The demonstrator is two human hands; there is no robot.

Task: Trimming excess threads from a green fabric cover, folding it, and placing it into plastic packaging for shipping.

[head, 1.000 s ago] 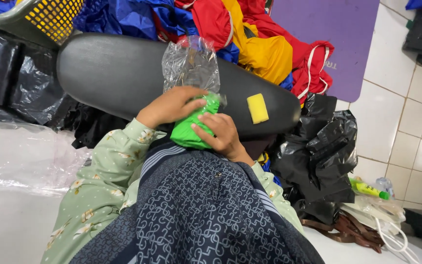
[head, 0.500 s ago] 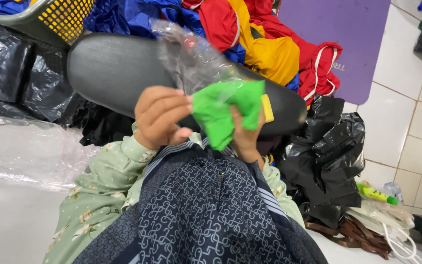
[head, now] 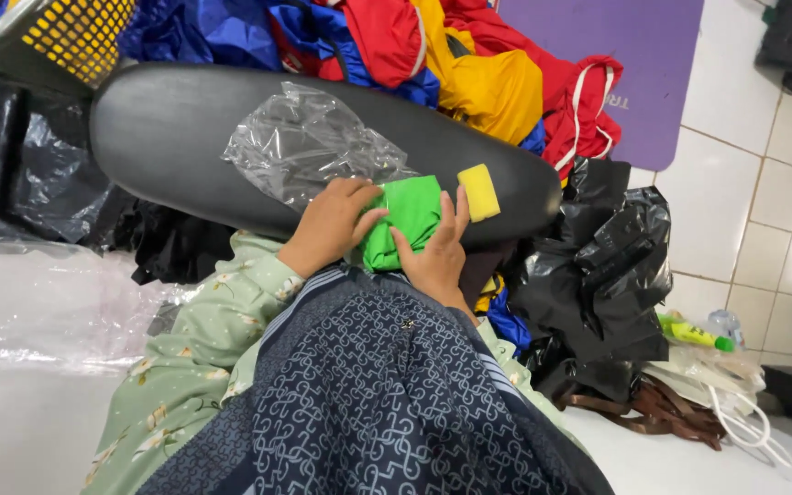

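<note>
Green folded cloth (head: 405, 218) lies on the near edge of a black oval board (head: 167, 137), pinned between both hands. Left hand (head: 330, 225) grips its left side, fingers (head: 366, 222) curled over the fabric; right hand (head: 434, 257) presses its right side, fingers (head: 459, 206) fairly straight, close together. Crumpled clear plastic bag (head: 300, 147) sits just behind the cloth, touching it. Small yellow sponge (head: 478, 192) rests just beside the right fingertips. Bright garments (head: 469, 64) heaped beyond the board; black bags (head: 598, 275) to the right
</note>
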